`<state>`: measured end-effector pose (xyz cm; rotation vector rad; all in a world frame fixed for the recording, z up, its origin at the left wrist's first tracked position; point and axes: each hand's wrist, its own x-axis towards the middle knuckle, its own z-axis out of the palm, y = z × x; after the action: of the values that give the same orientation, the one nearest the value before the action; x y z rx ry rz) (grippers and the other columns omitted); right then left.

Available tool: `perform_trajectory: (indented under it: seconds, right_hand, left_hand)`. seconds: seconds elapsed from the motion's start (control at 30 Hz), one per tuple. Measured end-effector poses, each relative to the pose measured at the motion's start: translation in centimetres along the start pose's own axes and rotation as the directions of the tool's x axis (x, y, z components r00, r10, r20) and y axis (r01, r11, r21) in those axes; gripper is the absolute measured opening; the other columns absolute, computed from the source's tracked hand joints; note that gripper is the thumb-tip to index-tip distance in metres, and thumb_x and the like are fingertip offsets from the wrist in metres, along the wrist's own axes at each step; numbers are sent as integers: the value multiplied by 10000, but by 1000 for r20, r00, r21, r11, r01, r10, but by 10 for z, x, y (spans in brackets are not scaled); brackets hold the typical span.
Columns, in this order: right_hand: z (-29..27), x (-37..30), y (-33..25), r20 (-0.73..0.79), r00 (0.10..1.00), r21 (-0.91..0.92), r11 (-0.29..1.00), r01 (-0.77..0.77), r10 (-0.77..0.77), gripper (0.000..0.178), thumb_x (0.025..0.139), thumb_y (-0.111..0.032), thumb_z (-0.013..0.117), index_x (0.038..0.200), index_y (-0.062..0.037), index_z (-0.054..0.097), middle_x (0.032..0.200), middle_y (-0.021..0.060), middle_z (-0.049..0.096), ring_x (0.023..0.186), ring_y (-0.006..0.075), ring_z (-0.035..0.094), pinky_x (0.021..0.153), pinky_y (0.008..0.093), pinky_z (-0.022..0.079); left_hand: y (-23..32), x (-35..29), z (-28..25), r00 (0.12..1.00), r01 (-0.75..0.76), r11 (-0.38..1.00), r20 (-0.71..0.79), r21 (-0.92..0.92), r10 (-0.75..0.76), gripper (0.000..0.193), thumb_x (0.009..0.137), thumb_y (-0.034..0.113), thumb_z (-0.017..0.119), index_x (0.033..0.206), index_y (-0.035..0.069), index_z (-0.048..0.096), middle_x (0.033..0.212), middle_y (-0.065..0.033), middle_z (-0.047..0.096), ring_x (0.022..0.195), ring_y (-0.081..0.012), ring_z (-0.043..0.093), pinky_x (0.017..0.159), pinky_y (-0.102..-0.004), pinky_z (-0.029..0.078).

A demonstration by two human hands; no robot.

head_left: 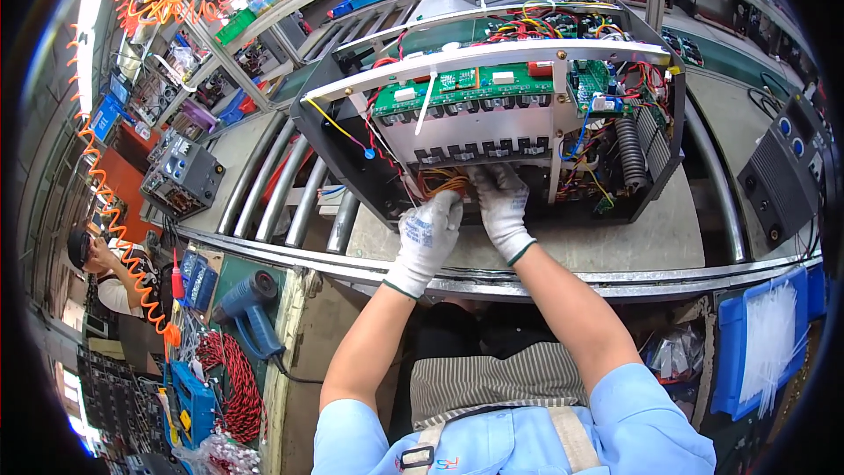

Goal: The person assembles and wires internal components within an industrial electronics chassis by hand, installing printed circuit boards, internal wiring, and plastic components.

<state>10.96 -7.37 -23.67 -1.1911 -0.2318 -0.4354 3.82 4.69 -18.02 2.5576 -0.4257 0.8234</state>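
An open electronics chassis (pixel 347 158) with a black casing stands on its board in front of me. Both my hands wear white gloves and are at its lower front opening. My left hand (pixel 430 230) is closed, its fingertips curled together beside a bundle of copper-coloured wires (pixel 445 183); whatever it pinches is hidden. Just right of the bundle, my right hand (pixel 501 204) reaches in under a row of black components (pixel 482 152), and its fingertips are out of sight. Above sits a green circuit board (pixel 466 92). A white cable tie (pixel 425 104) hangs from the metal crossbar.
Metal rollers (pixel 303 202) run beside the wooden board (pixel 615 233). Another grey unit (pixel 183 174) stands left, one more (pixel 787 171) right. A blue heat gun (pixel 251 312) and red-black twisted wires (pixel 230 383) lie lower left. A blue bin (pixel 730 356) holds white cable ties.
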Motion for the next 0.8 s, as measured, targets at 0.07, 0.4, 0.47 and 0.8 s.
perform_trajectory:
  seconds: [0.07,0.4,0.47,0.8]
  right_hand:
    - [-3,1,-7,52,998,-94,995,-25,30,179,922,-201,667,1019,-52,644,925,70,697,810,179,638,727,327,504]
    - [-24,-5,-39,291,952,-331,924,191,-92,92,889,-101,664,922,-27,620,786,65,641,693,135,602,639,289,494]
    - [-33,-6,-44,352,927,-138,987,-83,127,84,922,-24,610,1005,-14,611,852,30,663,739,84,603,647,241,511]
    - [-44,15,-50,412,842,111,898,-425,348,196,913,-12,621,1109,-7,620,1002,70,679,855,117,635,689,254,541]
  left_hand:
    - [-8,9,4,999,28,998,32,58,-30,139,857,148,647,957,57,612,740,-167,665,679,-346,669,607,-434,528]
    - [1,25,-10,975,187,912,184,-366,-126,252,890,141,610,1116,41,660,1018,-182,697,942,-333,681,790,-371,532]
    - [6,29,-22,963,210,922,231,-324,-138,275,903,151,595,1146,41,660,1054,-194,688,995,-334,668,833,-374,519]
    - [16,43,-30,939,162,986,312,-29,-145,248,881,275,639,1012,70,688,843,-173,687,788,-339,675,682,-424,526]
